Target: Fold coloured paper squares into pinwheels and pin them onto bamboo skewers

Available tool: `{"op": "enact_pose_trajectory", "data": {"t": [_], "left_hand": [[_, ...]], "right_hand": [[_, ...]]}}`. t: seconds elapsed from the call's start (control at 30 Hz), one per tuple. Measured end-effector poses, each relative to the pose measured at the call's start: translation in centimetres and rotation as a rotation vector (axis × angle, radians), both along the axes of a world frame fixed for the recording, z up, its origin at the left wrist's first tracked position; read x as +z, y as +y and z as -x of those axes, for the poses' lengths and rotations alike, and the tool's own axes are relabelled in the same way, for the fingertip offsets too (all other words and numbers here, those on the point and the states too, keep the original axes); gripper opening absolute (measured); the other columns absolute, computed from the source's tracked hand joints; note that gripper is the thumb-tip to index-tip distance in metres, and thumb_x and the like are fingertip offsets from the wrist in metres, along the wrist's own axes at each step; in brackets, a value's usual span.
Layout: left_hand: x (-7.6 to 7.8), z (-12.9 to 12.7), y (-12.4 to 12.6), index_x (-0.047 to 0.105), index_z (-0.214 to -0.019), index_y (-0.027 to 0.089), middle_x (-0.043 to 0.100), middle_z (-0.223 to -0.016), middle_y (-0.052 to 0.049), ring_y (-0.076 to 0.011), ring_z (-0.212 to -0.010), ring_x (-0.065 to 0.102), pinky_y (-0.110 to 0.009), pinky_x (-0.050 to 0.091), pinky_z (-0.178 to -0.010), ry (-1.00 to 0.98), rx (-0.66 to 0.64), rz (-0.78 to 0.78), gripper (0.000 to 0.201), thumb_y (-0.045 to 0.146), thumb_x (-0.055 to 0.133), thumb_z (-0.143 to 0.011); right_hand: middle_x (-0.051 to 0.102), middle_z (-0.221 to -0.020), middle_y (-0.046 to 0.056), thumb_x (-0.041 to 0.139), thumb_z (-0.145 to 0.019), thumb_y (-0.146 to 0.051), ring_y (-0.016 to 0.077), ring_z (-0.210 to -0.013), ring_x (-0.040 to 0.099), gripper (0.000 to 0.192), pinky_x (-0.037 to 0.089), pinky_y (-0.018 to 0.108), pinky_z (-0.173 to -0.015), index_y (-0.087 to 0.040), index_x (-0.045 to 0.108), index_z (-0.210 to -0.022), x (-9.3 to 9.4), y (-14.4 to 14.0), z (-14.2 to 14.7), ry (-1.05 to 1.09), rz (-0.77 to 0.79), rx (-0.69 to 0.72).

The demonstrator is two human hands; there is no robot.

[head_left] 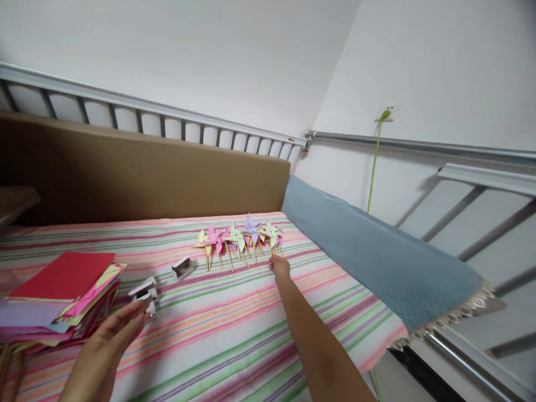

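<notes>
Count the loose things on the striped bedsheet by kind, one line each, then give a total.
Paper pinwheels on sticks, by the right hand: about 6, overlapping, so not exact
Small white boxes, one by the left hand: 3
Stack of coloured paper sheets: 1
Blue blanket: 1
Total: about 11

Single head cam, looks fwd & down over striped bed [234,329] toward wall corner (fairly close).
</notes>
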State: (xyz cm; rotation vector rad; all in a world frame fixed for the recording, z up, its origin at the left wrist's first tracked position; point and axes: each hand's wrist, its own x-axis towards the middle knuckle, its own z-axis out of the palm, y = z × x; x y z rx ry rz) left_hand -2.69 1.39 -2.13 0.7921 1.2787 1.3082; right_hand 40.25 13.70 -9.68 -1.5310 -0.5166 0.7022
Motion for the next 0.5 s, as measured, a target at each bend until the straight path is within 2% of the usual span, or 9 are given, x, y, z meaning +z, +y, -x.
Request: {"op": "enact_pose_trajectory", "data": {"t": [0.17, 0.27, 0.37, 0.43, 0.5], "left_hand": [[-0.6, 0.5, -0.4, 0.069, -0.090, 0.021, 0.069, -0.105, -0.007, -0.0287, -0.110, 0.056, -0.028, 0.054, -0.079, 0.021, -0.018, -0.010, 0.053, 0.041, 0.080, -0.043], [-1.4, 1.2, -2.1, 0.067, -0.093, 0.019, 0.069, -0.102, -0.008, -0.0288, -0.106, 0.058, -0.034, 0.051, -0.083, 0.038, 0.005, -0.014, 0.051, 0.040, 0.079, -0.048], [-1.9, 2.4, -6.0, 0.067, -0.093, 0.017, 0.069, -0.101, -0.010, -0.0265, -0.098, 0.061, -0.036, 0.048, -0.086, 0.077, 0.067, -0.062, 0.045, 0.036, 0.078, -0.053], [-2.1, 3.9, -9.4, 0.067, -0.088, 0.015, 0.070, -0.095, -0.011, -0.0249, -0.092, 0.063, -0.036, 0.048, -0.084, 0.123, 0.109, -0.059, 0.039, 0.034, 0.076, -0.055], [-2.2, 5.9, -12.6, 0.067, -0.086, 0.014, 0.071, -0.088, -0.011, -0.0230, -0.083, 0.064, -0.035, 0.049, -0.079, 0.138, 0.144, -0.030, 0.034, 0.034, 0.073, -0.059]], "right_hand": [[0.056, -0.115, 0.008, 0.052, -0.088, -0.031, 0.0192, -0.096, 0.058, 0.030, 0.050, 0.040, -0.081, -0.016, 0.053, -0.114, 1.1, -1.9, 0.3, 0.057, 0.081, 0.000], [0.056, -0.113, 0.008, 0.052, -0.088, -0.031, 0.0189, -0.095, 0.058, 0.030, 0.051, 0.039, -0.079, -0.016, 0.053, -0.114, 1.9, -4.3, 1.1, 0.029, 0.082, 0.022], [0.062, -0.101, 0.006, 0.055, -0.086, -0.031, 0.0162, -0.085, 0.061, 0.029, 0.051, 0.035, -0.074, -0.014, 0.056, -0.108, 2.3, -8.1, 3.0, -0.028, 0.082, 0.075], [0.066, -0.085, 0.005, 0.064, -0.073, -0.031, 0.0174, -0.075, 0.062, 0.033, 0.050, 0.032, -0.070, -0.012, 0.062, -0.100, 2.2, -11.0, 4.5, -0.071, 0.089, 0.138], [0.067, -0.082, 0.005, 0.068, -0.061, -0.031, 0.0209, -0.074, 0.062, 0.037, 0.048, 0.034, -0.070, -0.013, 0.066, -0.093, 1.6, -13.9, 5.8, -0.117, 0.110, 0.221]]}}
